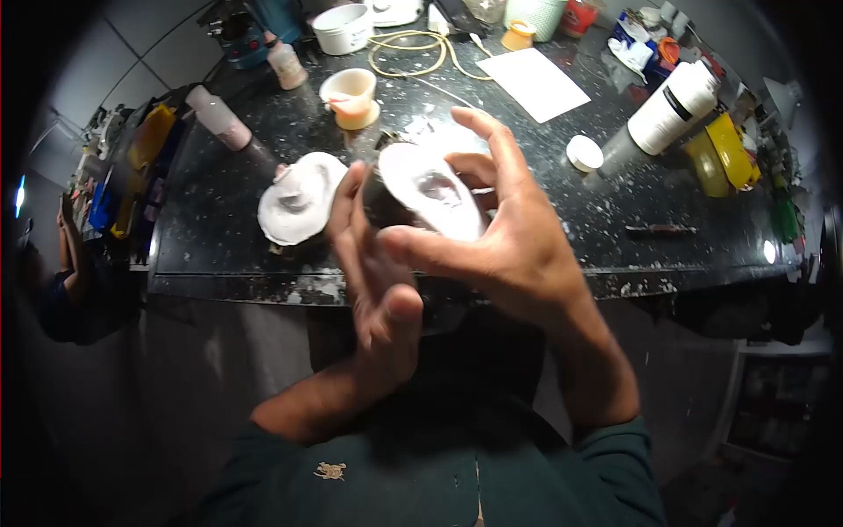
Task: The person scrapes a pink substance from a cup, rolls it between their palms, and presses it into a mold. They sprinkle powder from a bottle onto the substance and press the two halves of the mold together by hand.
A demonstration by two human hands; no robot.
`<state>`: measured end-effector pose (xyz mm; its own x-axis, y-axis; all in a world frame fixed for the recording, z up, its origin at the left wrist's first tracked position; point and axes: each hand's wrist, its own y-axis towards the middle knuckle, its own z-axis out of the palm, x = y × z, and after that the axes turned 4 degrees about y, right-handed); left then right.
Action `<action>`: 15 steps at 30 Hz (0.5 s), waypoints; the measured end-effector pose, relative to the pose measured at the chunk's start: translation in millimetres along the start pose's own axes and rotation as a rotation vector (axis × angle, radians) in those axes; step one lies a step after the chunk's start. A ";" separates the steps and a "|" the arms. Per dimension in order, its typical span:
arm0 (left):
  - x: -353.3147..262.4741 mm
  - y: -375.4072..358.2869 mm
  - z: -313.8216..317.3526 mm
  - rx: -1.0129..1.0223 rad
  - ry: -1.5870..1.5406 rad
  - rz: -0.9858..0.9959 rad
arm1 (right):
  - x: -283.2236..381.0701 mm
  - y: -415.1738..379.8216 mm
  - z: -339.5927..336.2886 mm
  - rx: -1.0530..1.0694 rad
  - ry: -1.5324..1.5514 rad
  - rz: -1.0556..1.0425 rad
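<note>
Over the front of the black counter, my right hand grips a dark-walled mould half filled with white plaster, fingers on its far side and thumb on the near side. An oval hollow shows in the plaster face. My left hand is upright beside the mould half, fingers stretched out and slightly blurred, its palm side towards the dark wall; whether it touches cannot be made out. To the left, a second white plaster piece with a raised middle lies on the counter, partly behind my left fingers.
The speckled black counter holds a rubber mixing bowl, a fallen pink-white bottle, a white sheet, a white cap, a large white bottle and a thin tool. Another person is at far left.
</note>
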<state>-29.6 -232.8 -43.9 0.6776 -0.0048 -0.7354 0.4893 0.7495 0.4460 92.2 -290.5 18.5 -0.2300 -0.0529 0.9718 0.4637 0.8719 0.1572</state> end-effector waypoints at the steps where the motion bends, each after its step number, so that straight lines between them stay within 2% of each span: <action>1: -0.6 -3.1 -0.2 -0.004 0.077 -0.227 | 6.7 -7.8 5.0 -0.021 0.083 0.027; 3: -6.1 -13.3 9.1 0.102 -0.072 -0.408 | 8.8 -21.1 9.3 -0.045 0.117 -0.058; 4: 0.7 -3.6 10.7 0.161 -0.137 -0.277 | 8.6 -26.8 5.2 -0.030 0.156 -0.094; 5: 6.3 3.3 10.7 0.199 -0.376 -0.221 | 8.5 -31.6 -0.4 -0.011 0.194 -0.134; 6: 3.5 5.9 9.9 0.088 -0.358 -0.294 | 8.0 -38.8 -5.8 0.002 0.278 -0.135; 7: -3.3 10.1 9.2 -0.028 -0.340 -0.364 | 11.5 -38.6 -21.5 -0.049 0.055 -0.181; 9: -15.5 27.2 -4.7 0.031 -0.352 -0.539 | 3.5 -33.7 -75.2 -0.162 -0.297 -0.336; 10: -15.8 34.4 -22.1 0.126 -0.500 -0.623 | -10.2 -25.2 -104.1 -0.261 -0.484 -0.354; 11: -16.5 41.5 -40.5 0.228 -0.648 -0.701 | -21.4 -20.2 -120.4 -0.328 -0.549 -0.255; 12: -21.6 46.9 -50.8 0.348 -0.439 -0.721 | -33.4 -17.5 -137.2 -0.323 -0.553 -0.254; 13: -22.3 47.8 -50.1 0.345 -0.442 -0.718 | -44.9 -15.0 -153.1 -0.266 -0.695 -0.235; 14: -22.4 48.1 -48.9 0.162 -0.577 -0.769 | -48.6 -12.3 -157.7 -0.207 -0.836 -0.215; 15: -23.4 48.2 -46.9 -0.028 -0.709 -0.815 | -52.6 -12.1 -158.7 -0.200 -0.836 -0.214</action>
<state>-47.6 -165.5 -29.2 0.3213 -0.8845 -0.3384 0.9301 0.3618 -0.0627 234.5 -375.5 -6.6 -0.8426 0.2358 0.4841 0.4619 0.7787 0.4245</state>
